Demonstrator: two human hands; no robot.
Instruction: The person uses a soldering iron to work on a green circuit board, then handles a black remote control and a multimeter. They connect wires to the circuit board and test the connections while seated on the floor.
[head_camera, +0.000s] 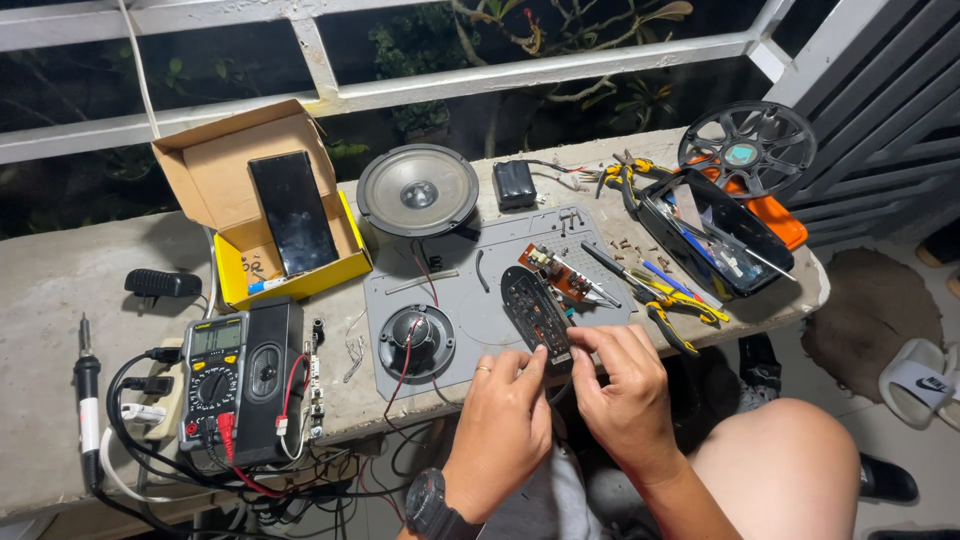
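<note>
A black perforated speaker grille (537, 313) is held at its near end over the grey work mat (470, 262), near the front edge of the concrete desk (60, 290). The left hand (500, 425) has its fingers clamped on the grille's lower edge from the left, and the right hand (625, 395) has its fingers closed on the same end from the right. The step in hand appears to be the prying or fitting of this grille; it is judged best done with the part kept low over the mat, the pressure spread evenly between both thumbs, and the loose screws (640, 250) kept clear of the elbows. A red circuit board (560, 275) lies just beyond the grille, and a small black speaker driver (416, 342) with a red wire sits to the left.

What the fingertips press against is hidden under the hands. The contents of the black tray (715, 235) are too cluttered to be told apart, and the multimeter (212, 375) display cannot be read.
</note>
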